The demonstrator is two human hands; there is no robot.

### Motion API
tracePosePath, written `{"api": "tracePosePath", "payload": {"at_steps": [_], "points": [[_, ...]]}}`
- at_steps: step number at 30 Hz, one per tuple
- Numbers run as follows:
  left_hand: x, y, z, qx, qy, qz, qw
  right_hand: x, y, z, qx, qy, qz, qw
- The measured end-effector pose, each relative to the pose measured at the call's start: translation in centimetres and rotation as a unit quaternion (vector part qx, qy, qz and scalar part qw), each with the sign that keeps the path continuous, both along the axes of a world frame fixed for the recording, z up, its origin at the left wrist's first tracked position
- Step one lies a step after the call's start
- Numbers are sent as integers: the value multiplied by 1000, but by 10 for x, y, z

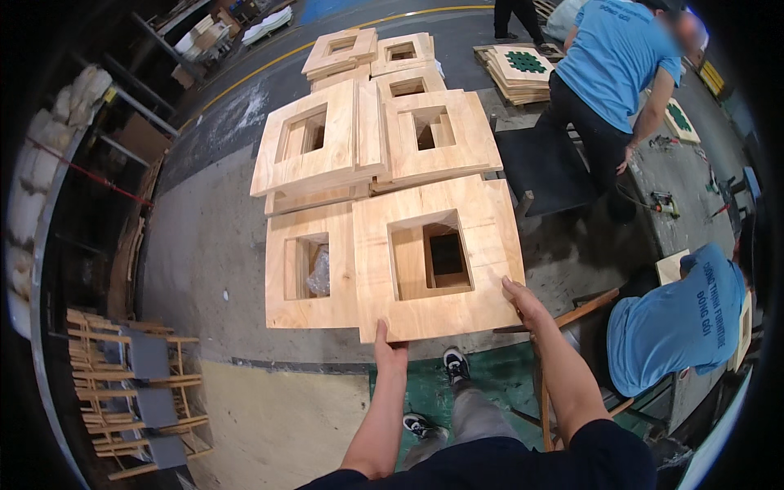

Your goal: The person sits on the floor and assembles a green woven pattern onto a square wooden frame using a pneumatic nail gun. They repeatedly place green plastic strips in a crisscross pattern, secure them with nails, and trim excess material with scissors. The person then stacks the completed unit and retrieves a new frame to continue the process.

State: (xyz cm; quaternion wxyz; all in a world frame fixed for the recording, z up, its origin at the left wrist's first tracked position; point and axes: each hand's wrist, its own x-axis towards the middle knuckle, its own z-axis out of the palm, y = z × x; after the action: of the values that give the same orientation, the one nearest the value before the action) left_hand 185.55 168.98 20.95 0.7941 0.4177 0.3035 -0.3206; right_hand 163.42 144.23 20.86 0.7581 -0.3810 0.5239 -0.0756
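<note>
A pale plywood panel point(433, 314) with a square hole cut through its middle lies at the near right end of the stacks. My left hand point(390, 349) grips its near edge, thumb on top and fingers hidden underneath. On the near right edge, my right hand point(527, 304) is closed the same way. Through the hole, more wood and a dark gap show below. Just left is another square-holed panel point(314, 314), with crumpled clear plastic point(319, 276) in its opening. Farther off stand more stacks of such panels point(457, 114), in two rows.
On the right, one person in a blue shirt point(608, 57) leans over a grey workbench point(690, 188); another point(674, 327) sits nearer. A dark-seated chair point(543, 167) stands beside the stacks. Wooden frames with grey pads point(151, 359) are piled at lower left, below shelving point(41, 245).
</note>
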Motion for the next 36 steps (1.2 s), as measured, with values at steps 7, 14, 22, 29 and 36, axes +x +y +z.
{"api": "tracePosePath", "payload": {"at_steps": [7,14,22,29,36], "points": [[-24,106,69,-161,14,-117,980,-8,6,37,180,-121,17,976],[122,102,70,-500,190,-441,720,-11,29,38,157,-99,30,982],[52,127,95,279,-323,-498,755,-39,140,58,-35,-18,-12,999],[-32,256,132,121,-352,-534,759,-168,309,111,-182,17,-68,981],[-109,268,174,16,-278,-580,765,-293,493,167,-175,-2,-293,940]]}}
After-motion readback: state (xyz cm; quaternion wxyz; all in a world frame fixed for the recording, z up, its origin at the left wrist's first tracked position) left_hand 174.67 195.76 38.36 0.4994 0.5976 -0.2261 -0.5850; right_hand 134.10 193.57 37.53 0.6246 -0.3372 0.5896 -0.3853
